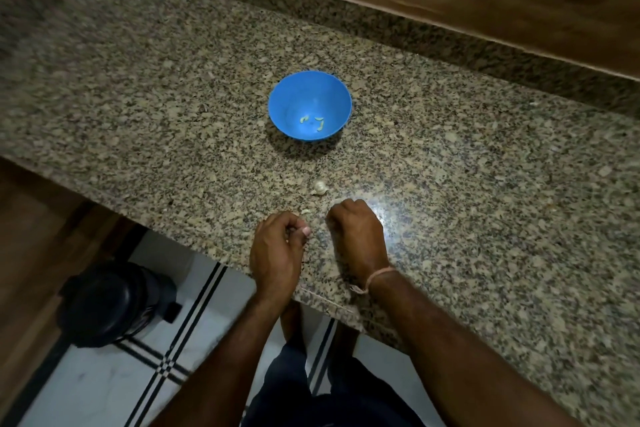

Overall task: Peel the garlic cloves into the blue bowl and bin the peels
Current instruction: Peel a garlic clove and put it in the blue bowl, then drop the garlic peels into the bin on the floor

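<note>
The blue bowl (pixel 277 104) stands on the granite counter and has a few peeled garlic cloves (pixel 313 121) at its bottom. A small unpeeled piece of garlic (pixel 319 186) lies between the bowl and my hands. A scrap of peel (pixel 305 211) lies just beyond my left thumb. My left hand (pixel 277 250) is near the counter's front edge, fingers curled and thumb pressed against them; anything inside is hidden. My right hand (pixel 358 232) rests knuckles-up on the counter beside it, fingers curled under, with a pale scrap (pixel 337 201) at its fingertips.
The granite counter (pixel 485 201) runs back to a raised ledge and wooden wall. A black bin (pixel 110 302) stands on the white tiled floor at lower left, below the counter's edge. My legs show under the counter edge.
</note>
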Motion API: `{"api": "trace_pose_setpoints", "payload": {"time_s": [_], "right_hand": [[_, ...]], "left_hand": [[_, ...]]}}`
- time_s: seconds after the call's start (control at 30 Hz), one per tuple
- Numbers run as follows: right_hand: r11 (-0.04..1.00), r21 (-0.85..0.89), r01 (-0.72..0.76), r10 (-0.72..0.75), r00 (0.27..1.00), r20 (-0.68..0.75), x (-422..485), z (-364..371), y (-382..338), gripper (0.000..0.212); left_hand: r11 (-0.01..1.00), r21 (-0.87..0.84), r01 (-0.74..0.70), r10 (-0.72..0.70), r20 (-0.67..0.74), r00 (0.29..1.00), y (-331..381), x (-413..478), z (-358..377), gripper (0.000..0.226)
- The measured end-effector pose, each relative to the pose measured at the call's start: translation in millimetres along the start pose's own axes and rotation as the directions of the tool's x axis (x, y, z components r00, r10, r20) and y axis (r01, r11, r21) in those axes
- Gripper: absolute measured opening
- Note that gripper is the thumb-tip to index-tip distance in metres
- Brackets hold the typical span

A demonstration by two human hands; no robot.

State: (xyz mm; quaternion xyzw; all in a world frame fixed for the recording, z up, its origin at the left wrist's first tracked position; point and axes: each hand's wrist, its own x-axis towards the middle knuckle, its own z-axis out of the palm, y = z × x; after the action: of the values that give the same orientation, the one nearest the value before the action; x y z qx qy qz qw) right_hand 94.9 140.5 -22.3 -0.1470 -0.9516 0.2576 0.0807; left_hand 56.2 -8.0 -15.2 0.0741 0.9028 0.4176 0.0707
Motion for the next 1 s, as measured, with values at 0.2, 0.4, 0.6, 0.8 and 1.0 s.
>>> {"api": "trace_pose_setpoints", "payload": {"time_s": [0.2,0.4,0.6,0.8,1.0], "right_hand": [[0.982,-0.176,0.066,-0.051,0.995,0.087,2.1,8.6,-0.6,0.019],[0.69,0.58,-0.433,0.25,0.895,0.37,-4.0,8.9,-60.9,0.023],[0.305,0.656,-0.69,0.144,0.715,0.684,1.5,40.8,-149.0,0.028],[0.428,0.595,-0.68,-0.007,0.656,0.755,-17.3,132.6,-270.0,0.027],[0.487,0.546,-0.681,-0.055,0.6,0.798,-59.4,235.3,-395.6,0.027]], "left_hand": [[0.997,-0.042,0.068,-0.069,-0.016,0.997,0.9,-2.8,-7.6,0.014],[0.977,-0.147,0.152,-0.169,-0.114,0.979,-14.4,-10.0,-40.5,0.014],[0.939,-0.235,0.252,-0.31,-0.253,0.916,-60.8,-20.7,-113.7,0.017],[0.87,-0.371,0.326,-0.46,-0.37,0.807,-166.8,-47.4,-213.7,0.018],[0.807,-0.422,0.412,-0.582,-0.454,0.674,-289.9,-96.0,-312.6,0.012]]}}
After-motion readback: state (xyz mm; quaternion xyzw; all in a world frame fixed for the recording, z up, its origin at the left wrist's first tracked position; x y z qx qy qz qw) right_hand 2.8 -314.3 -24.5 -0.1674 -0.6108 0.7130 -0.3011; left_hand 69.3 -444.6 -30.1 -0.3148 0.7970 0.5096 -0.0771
